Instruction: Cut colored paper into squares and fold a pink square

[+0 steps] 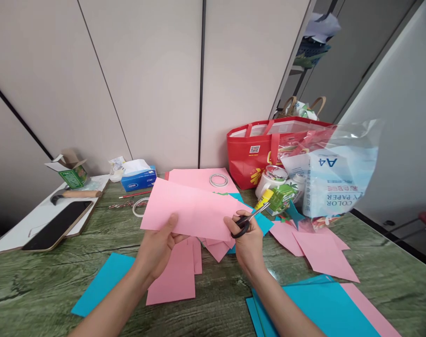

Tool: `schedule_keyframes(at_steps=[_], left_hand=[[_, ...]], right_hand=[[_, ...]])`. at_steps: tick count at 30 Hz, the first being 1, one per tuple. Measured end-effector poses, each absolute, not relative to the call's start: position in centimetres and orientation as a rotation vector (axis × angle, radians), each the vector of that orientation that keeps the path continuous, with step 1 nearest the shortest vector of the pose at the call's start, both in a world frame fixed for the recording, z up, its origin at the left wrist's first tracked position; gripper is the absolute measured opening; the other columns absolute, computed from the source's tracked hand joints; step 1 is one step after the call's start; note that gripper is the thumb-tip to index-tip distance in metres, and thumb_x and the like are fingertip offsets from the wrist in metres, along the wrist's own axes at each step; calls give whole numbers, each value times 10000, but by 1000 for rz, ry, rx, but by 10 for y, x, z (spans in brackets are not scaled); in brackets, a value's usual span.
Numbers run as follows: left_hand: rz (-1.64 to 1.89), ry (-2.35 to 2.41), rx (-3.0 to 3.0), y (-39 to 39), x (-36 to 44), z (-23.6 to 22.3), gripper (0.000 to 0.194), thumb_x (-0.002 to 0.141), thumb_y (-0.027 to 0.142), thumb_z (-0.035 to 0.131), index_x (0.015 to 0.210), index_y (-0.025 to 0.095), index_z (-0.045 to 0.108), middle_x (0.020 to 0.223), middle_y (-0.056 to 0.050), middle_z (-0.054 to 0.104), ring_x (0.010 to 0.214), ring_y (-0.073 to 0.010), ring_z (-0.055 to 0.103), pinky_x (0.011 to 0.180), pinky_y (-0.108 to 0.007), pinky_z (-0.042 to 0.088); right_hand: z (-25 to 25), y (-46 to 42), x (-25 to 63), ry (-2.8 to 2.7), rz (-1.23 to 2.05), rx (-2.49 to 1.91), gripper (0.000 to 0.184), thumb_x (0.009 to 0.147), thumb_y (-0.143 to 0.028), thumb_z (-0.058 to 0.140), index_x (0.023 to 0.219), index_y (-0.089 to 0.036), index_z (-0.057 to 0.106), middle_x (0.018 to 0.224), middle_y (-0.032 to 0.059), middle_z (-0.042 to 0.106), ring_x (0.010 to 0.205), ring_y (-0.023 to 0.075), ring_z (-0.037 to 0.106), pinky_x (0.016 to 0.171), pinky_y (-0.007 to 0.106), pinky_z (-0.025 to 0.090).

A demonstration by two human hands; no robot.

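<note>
A sheet of pink paper (195,206) is held up over the table, tilted a little. My left hand (160,250) grips its lower left edge, thumb on top and fingers underneath. My right hand (250,241) pinches the right end of the same sheet. Black-handled scissors (246,223) are also in my right hand, their metal blades pointing up and to the right, away from the sheet. Beneath the sheet lie more pink pieces (172,276) and part of a blue sheet. A blue rectangle of paper (104,283) lies to the left of my left forearm.
Blue sheets (325,304) lie under my right forearm, pink pieces (330,252) beyond them. Tape rolls (218,180), a tissue box (139,180), a red bag (246,164) and a paper pack (339,182) stand behind. A phone (58,227) and a hammer (76,194) are left.
</note>
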State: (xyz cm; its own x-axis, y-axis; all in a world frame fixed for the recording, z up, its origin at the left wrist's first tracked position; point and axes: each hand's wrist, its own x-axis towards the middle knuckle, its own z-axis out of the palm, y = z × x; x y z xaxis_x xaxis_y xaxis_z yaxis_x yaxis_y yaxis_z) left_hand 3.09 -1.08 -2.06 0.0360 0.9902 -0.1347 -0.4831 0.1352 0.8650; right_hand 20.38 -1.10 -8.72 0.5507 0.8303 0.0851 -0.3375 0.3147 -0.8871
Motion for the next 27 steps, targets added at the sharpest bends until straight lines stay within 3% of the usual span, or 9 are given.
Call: schedule_keyframes(at_steps=[6, 14, 21, 27], left_hand=[[1169, 839, 829, -13, 31, -25, 496, 707, 209, 662, 1172, 265, 500, 1206, -57, 576, 1025, -251, 575, 801, -423, 528], [1018, 893, 787, -15, 30, -22, 330, 697, 228, 672, 1015, 193, 589, 942, -64, 692, 760, -239, 667, 689, -440, 564], [1095, 977, 754, -12, 30, -26, 400, 690, 204, 678, 1072, 169, 564, 1048, -86, 659, 829, -255, 656, 714, -464, 564], [1265, 910, 707, -11, 34, -23, 373, 738, 204, 636, 1102, 213, 552, 1071, -48, 650, 937, -240, 623, 781, -453, 548]], right_hand=[[-83, -15, 206, -712, 770, -969, 350, 586, -236, 740, 855, -194, 519, 698, -42, 501, 618, 83, 458, 547, 190, 365], [-83, -16, 205, -772, 762, -999, 330, 596, -246, 730, 849, -194, 526, 687, -35, 506, 596, 89, 462, 517, 194, 371], [-85, -10, 208, -609, 801, -944, 374, 536, -199, 763, 820, -189, 520, 651, -57, 518, 593, 71, 475, 542, 181, 381], [-80, -13, 208, -639, 853, -975, 344, 661, -311, 684, 944, -187, 534, 756, 4, 609, 644, 114, 555, 589, 246, 453]])
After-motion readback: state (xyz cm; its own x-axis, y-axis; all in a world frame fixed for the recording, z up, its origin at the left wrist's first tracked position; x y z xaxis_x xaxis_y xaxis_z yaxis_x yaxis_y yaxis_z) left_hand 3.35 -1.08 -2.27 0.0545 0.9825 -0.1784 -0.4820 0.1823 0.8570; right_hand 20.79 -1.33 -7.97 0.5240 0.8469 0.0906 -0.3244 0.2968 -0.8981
